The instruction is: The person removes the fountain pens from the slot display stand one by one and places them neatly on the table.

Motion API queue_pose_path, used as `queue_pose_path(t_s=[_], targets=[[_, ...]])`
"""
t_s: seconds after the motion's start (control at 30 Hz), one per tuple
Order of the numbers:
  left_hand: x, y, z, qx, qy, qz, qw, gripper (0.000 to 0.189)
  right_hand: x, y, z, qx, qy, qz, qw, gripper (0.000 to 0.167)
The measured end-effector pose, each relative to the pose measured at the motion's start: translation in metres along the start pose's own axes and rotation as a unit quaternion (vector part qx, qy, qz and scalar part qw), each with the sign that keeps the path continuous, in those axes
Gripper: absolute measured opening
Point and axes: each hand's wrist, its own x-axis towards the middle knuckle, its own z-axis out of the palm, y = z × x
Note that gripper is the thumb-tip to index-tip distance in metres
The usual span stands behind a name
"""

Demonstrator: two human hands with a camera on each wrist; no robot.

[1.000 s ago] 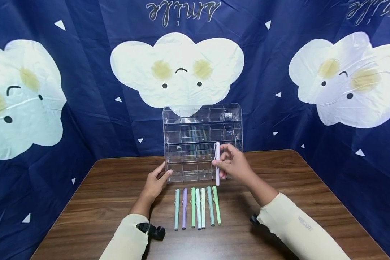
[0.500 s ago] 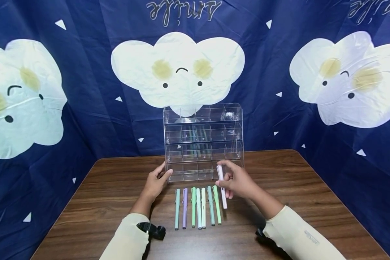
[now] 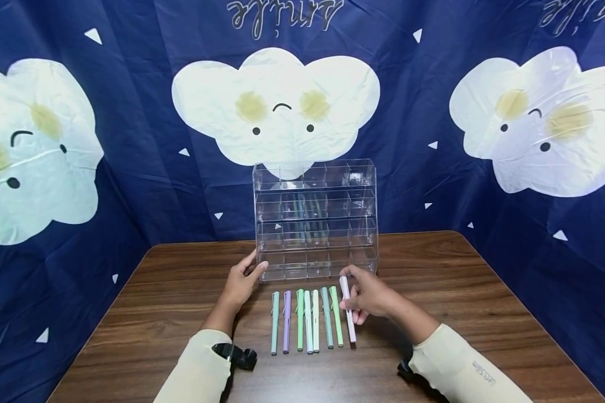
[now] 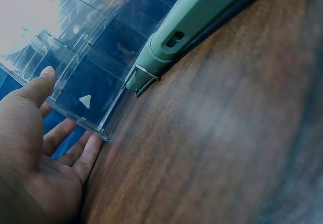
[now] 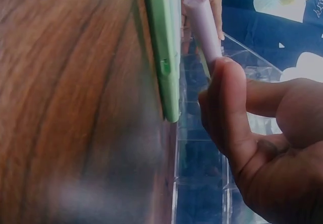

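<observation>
My right hand (image 3: 370,294) pinches a pale lilac pen (image 3: 350,319) just above the table, at the right end of a row of pens. In the right wrist view, the lilac pen (image 5: 204,24) sticks out beyond the thumb and fingers, beside a green pen (image 5: 164,52). My left hand (image 3: 242,284) holds the lower left corner of a clear acrylic rack (image 3: 294,271). Its thumb lies at the front edge and its fingers against the side, as the left wrist view shows for this hand (image 4: 55,153).
Several pens lie side by side before the rack, among them a teal pen (image 3: 274,324), a purple pen (image 3: 286,324) and a light green pen (image 3: 336,318). Pen-like shapes show behind the rack's tiers. A blue cloud-print curtain (image 3: 408,196) surrounds the wooden table (image 3: 156,313).
The right hand has brought the lilac pen down and slightly right, from before the rack to the row's right end. The left hand has stayed at the rack's corner.
</observation>
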Motion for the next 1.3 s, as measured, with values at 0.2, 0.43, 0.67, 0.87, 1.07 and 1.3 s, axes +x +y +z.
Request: queue_pose_path(t_s=[0.2, 0.43, 0.67, 0.87, 1.07, 1.3], targets=[[-0.001, 0.002, 0.0, -0.004, 0.003, -0.001, 1.0, 0.066, 0.004, 0.01, 0.002, 0.004, -0.016, 0.012, 0.9998, 0.071], [-0.002, 0.001, -0.001, -0.01, 0.003, 0.002, 0.9999, 0.066, 0.007, 0.021, 0.005, 0.006, -0.022, 0.021, 0.9995, 0.069], [-0.004, 0.001, -0.002, -0.011, 0.007, 0.002, 0.9999, 0.066, 0.012, 0.029, 0.001, -0.045, -0.029, -0.011, 0.9985, 0.063], [-0.005, 0.0, -0.003, -0.005, 0.007, -0.007, 0.9999, 0.065, 0.017, 0.037, 0.0, -0.046, -0.04, -0.019, 0.998, 0.063], [-0.006, -0.001, -0.004, -0.002, 0.011, -0.008, 0.9999, 0.065, 0.021, 0.042, -0.001, -0.023, -0.051, -0.013, 0.9983, 0.066], [-0.007, -0.005, -0.006, -0.014, 0.01, 0.004, 0.9998, 0.066, 0.023, 0.05, -0.01, 0.072, -0.073, 0.022, 0.9945, 0.071]])
